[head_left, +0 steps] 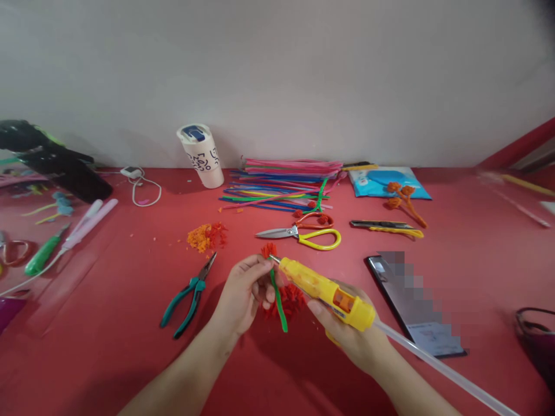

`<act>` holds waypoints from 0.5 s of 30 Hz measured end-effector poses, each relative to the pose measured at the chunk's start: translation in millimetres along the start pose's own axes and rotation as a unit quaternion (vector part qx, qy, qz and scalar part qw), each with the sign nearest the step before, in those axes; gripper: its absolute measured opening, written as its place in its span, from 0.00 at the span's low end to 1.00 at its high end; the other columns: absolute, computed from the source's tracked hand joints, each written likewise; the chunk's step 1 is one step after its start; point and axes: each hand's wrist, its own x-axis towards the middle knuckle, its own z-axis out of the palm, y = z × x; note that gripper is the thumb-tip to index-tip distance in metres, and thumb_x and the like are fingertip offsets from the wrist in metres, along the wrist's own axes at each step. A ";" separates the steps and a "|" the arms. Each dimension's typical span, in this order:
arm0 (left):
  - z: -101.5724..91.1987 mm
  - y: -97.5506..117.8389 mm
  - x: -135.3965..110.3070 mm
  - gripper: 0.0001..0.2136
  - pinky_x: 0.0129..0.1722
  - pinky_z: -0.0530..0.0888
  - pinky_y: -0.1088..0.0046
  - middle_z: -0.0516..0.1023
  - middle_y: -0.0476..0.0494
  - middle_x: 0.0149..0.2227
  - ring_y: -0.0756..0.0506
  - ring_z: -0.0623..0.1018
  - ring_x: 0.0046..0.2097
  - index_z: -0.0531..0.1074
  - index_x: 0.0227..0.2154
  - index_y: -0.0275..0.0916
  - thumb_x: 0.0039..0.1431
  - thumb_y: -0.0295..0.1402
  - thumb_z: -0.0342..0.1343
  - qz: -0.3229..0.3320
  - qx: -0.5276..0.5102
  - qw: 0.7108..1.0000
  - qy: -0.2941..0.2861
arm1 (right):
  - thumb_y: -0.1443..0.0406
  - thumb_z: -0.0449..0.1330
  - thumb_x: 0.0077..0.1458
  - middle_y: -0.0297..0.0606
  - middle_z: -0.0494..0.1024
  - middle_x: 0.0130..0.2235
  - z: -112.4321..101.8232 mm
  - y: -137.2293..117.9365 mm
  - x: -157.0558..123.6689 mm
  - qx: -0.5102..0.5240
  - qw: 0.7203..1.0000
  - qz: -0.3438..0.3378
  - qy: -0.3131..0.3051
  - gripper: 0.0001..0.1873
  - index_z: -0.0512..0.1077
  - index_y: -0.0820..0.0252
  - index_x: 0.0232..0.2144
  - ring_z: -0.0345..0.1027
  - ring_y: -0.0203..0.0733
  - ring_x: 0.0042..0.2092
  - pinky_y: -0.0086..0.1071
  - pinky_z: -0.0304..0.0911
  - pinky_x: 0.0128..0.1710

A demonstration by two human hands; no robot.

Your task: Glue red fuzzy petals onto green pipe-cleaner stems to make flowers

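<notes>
My left hand pinches a green pipe cleaner whose upper end carries a small tuft of red fuzzy pieces. In my right hand is a yellow hot glue gun, with a long clear glue stick sticking out of its back. The gun's metal nozzle points left and meets the stem just under the red tuft; whether glue is coming out is too small to see. Below the hands lies a pile of cut red pieces, partly hidden by my left fingers.
Scissors, pliers and a utility knife lie around the hands. A phone is at right. Orange clippings, bundled pipe cleaners, a tumbler and a blue packet sit farther back.
</notes>
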 end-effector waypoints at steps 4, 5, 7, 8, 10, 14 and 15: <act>0.2 0.1 -0.8 0.10 0.08 0.58 0.86 0.75 0.49 0.18 0.57 0.66 0.12 0.65 0.18 0.35 0.47 0.33 0.60 0.000 -0.002 1.000 -0.001 | 0.61 0.54 0.52 0.30 0.65 0.17 0.1 1.7 -0.3 -0.004 1.000 0.000 -0.001 0.13 0.62 0.57 0.18 0.57 0.32 0.19 0.25 0.57 0.18; 0.3 0.2 -1.0 0.10 0.08 0.58 0.86 0.75 0.49 0.18 0.57 0.66 0.12 0.65 0.18 0.35 0.46 0.33 0.60 0.001 -0.002 1.000 0.000 | 0.61 0.54 0.52 0.30 0.65 0.17 0.4 2.2 -0.3 -0.005 1.000 0.001 -0.001 0.13 0.62 0.57 0.18 0.58 0.32 0.19 0.25 0.57 0.18; 0.3 0.6 -1.0 0.10 0.09 0.59 0.86 0.75 0.49 0.18 0.57 0.66 0.12 0.65 0.18 0.35 0.46 0.33 0.60 0.003 -0.001 1.000 0.002 | 0.61 0.54 0.52 0.30 0.66 0.18 1.0 3.0 -0.3 -0.008 1.000 0.002 0.001 0.13 0.62 0.57 0.18 0.59 0.33 0.19 0.25 0.57 0.19; 0.3 0.8 -1.0 0.10 0.09 0.59 0.86 0.75 0.49 0.18 0.57 0.66 0.12 0.66 0.18 0.35 0.46 0.33 0.60 0.003 0.000 1.000 0.004 | 0.61 0.54 0.52 0.30 0.66 0.18 1.3 3.4 -0.3 -0.009 1.000 0.003 0.003 0.13 0.62 0.57 0.18 0.59 0.33 0.19 0.25 0.57 0.19; 0.4 1.0 -0.7 0.10 0.09 0.59 0.86 0.75 0.49 0.18 0.57 0.66 0.12 0.66 0.19 0.35 0.46 0.34 0.60 0.003 0.003 1.000 0.006 | 0.61 0.54 0.52 0.30 0.66 0.18 1.8 4.0 -0.1 -0.014 1.000 0.001 0.005 0.14 0.62 0.57 0.18 0.59 0.32 0.19 0.25 0.57 0.19; 0.4 0.0 -0.1 0.11 0.08 0.59 0.85 0.74 0.49 0.18 0.56 0.66 0.12 0.65 0.18 0.36 0.45 0.34 0.61 0.011 0.013 1.000 0.016 | 0.60 0.54 0.53 0.31 0.68 0.19 2.4 5.4 -0.2 -0.038 0.999 -0.012 0.005 0.14 0.63 0.58 0.19 0.60 0.33 0.20 0.26 0.57 0.20; 0.1 -0.3 0.2 0.12 0.09 0.59 0.85 0.74 0.50 0.18 0.56 0.66 0.12 0.65 0.18 0.36 0.45 0.35 0.61 0.017 0.018 1.000 0.019 | 0.60 0.54 0.53 0.31 0.68 0.19 2.6 5.3 -0.5 -0.044 0.999 -0.014 0.006 0.13 0.64 0.58 0.19 0.61 0.34 0.21 0.26 0.58 0.21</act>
